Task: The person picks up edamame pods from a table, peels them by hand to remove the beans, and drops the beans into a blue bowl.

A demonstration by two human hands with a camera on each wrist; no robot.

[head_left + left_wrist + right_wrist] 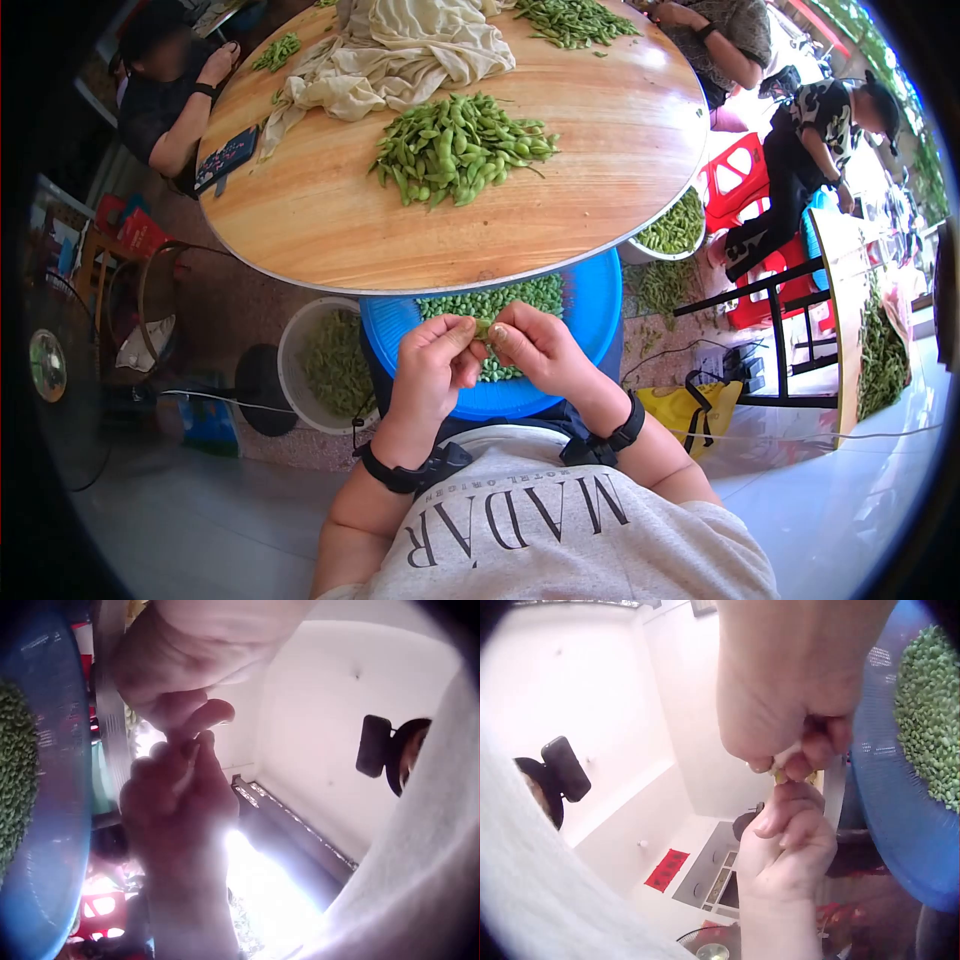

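A green pod (482, 328) is pinched between both hands, over a blue basket (375, 335) of shelled green beans (510, 298). My left hand (433, 362) grips its left end with thumb and fingers, and my right hand (543, 350) holds the other end. In the right wrist view, a small yellow-green part of the pod (781, 777) shows between the fingertips; most of it is hidden by them. The left wrist view is dim, with the two hands' fingertips close together.
Ahead is a round wooden table (300, 215) with a pod heap (455, 150) and a crumpled cloth (400, 55). White buckets (290, 350) of pods stand left and right below. People are around the table, and a yellow bag (680, 410) lies at right.
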